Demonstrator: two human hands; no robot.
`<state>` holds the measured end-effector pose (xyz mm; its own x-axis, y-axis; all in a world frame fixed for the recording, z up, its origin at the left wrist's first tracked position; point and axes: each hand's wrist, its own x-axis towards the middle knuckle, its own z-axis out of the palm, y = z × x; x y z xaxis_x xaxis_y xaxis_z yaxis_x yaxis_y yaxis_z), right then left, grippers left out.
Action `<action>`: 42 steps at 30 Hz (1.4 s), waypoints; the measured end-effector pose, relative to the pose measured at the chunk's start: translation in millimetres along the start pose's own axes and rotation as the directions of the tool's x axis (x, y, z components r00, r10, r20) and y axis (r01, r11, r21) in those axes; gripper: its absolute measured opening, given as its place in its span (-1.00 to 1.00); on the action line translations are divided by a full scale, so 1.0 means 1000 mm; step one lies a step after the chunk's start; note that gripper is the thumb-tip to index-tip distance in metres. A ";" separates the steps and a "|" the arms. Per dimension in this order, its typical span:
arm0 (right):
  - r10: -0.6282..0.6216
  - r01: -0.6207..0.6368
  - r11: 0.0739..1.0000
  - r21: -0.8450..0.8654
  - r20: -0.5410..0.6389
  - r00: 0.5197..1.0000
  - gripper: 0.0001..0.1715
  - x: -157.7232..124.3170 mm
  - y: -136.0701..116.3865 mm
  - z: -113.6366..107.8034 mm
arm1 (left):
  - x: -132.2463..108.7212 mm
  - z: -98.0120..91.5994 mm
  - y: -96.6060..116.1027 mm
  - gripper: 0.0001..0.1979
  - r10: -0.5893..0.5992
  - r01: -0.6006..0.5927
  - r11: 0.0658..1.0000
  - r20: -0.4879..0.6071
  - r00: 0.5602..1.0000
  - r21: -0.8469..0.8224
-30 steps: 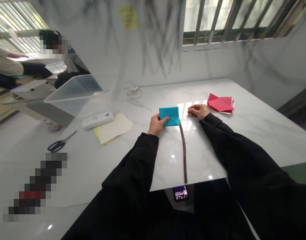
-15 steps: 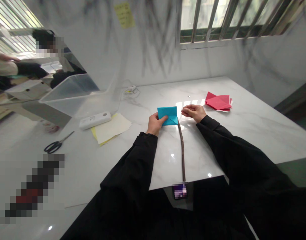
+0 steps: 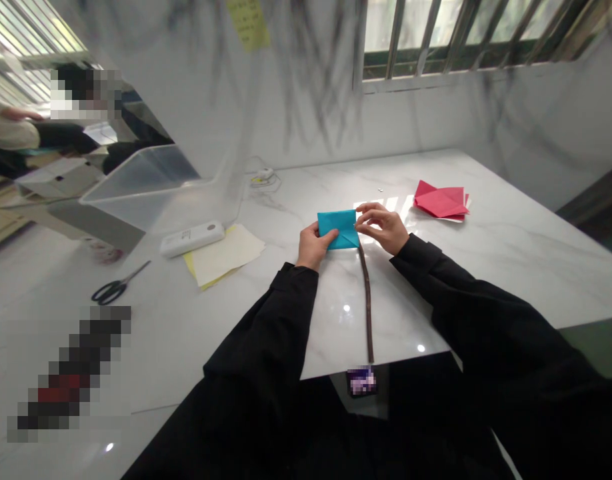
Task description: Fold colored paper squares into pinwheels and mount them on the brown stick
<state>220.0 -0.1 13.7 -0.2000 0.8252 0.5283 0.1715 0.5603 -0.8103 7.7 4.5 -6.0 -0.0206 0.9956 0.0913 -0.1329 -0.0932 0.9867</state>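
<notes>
My left hand (image 3: pixel 315 247) grips a folded sheet of blue paper (image 3: pixel 336 221) by its left side, with the thumb lying across the front. A diagonal fold line runs along the paper's lower part. At the paper's right edge, the fingertips of my right hand (image 3: pixel 386 227) pinch its border; their exact hold is partly hidden. A thin brown stick (image 3: pixel 369 300) lies below on the table, its upper end beside the paper's lower right corner and its lower end at the table's front edge.
Pink-red paper sheets (image 3: pixel 441 201) lie on the marbled table (image 3: pixel 511 267) at right. To the left are cream and yellow papers (image 3: pixel 231 257), a white oblong device (image 3: pixel 193 239), scissors (image 3: pixel 113 288) and a clear plastic bin (image 3: pixel 146 180). People sit further back at left.
My right hand has moved left from beside the blue paper to its right edge. My left hand keeps its hold, and the view has shifted slightly.
</notes>
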 end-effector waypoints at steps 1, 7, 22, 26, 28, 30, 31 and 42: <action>-0.018 0.018 0.999 -0.033 0.027 0.999 -0.71 -0.001 0.001 0.002 | 0.000 0.000 0.000 -0.52 -0.002 0.002 1.000 0.004 1.000 0.000; -0.027 0.033 0.983 -0.183 0.036 0.999 -0.79 -0.005 0.008 0.007 | -0.003 -0.002 0.001 -0.54 -0.014 0.013 1.000 0.035 0.999 0.022; -0.013 0.016 0.974 -0.225 0.014 1.000 -0.85 -0.008 0.013 0.019 | -0.010 0.001 0.009 -0.55 0.018 -0.025 0.997 0.104 0.994 0.067; 0.007 -0.003 0.975 -0.222 0.014 1.000 -0.82 -0.008 0.010 0.019 | -0.010 0.002 0.011 -0.54 0.015 -0.023 0.998 0.129 0.992 0.059; 0.020 -0.017 0.976 -0.216 0.014 1.000 -0.80 -0.008 0.008 0.020 | -0.011 0.002 0.011 -0.54 0.011 -0.018 0.998 0.136 0.991 0.054; 0.037 -0.035 0.978 -0.207 0.006 0.999 -0.78 -0.009 0.007 0.020 | -0.011 0.002 0.012 -0.52 0.004 -0.010 0.999 0.147 0.989 0.042; 0.047 -0.046 0.979 -0.199 0.000 0.999 -0.76 -0.009 0.007 0.021 | -0.011 0.002 0.012 -0.51 -0.001 -0.004 0.999 0.155 0.988 0.032; 0.227 -0.229 0.972 -0.040 -0.049 0.973 -0.70 -0.010 0.001 0.028 | -0.010 0.003 0.011 -0.42 -0.026 0.041 0.997 0.227 0.973 -0.060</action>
<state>195.2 -9.9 0.0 -0.1085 0.9335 0.3418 0.2514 0.3584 -0.8991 9.2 -6.1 4.3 0.2088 0.9735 0.0937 -0.1929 -0.0529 0.9798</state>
